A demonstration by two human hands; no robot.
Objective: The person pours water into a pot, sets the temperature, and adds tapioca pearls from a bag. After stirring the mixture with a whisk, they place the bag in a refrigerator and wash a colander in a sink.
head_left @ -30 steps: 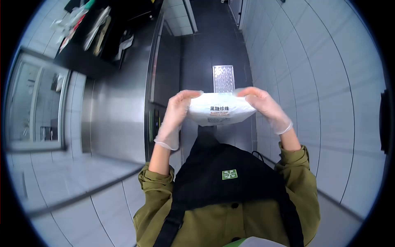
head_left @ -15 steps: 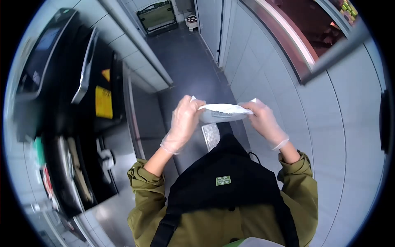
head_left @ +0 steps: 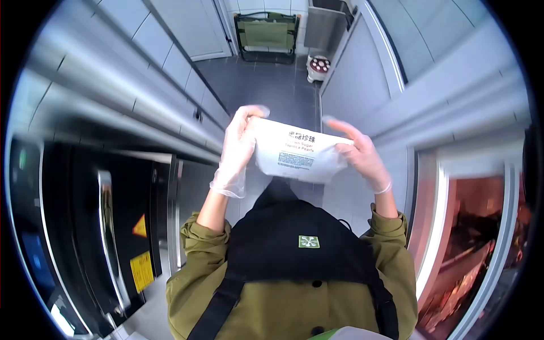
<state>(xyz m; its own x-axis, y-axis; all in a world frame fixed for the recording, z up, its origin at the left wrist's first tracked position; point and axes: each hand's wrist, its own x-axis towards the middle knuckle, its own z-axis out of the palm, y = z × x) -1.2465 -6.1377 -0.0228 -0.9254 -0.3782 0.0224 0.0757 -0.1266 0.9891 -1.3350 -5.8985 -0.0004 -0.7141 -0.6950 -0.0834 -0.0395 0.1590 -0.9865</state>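
Observation:
A white plastic bag of brown sugar tapioca pearls [head_left: 306, 167], printed with dark lettering, is stretched between my two hands in front of my apron. Its printed face is turned toward me. My left hand [head_left: 238, 141], in a clear glove, is closed on the bag's upper left corner. At the upper right corner, my gloved right hand [head_left: 362, 156] pinches the bag, with one finger reaching out above its edge. The contents cannot be seen.
To my left stands a black oven-like appliance [head_left: 85, 226] with a long metal handle and yellow labels. A window [head_left: 470, 226] is on my right. Ahead, a folded green chair [head_left: 266, 34] and a white-and-red stool [head_left: 318, 68] stand by the far wall.
The bag has tilted from nearly edge-on to showing its printed face. My view has moved forward along the passage; the appliance and window now lie farther back. Both hands keep their hold.

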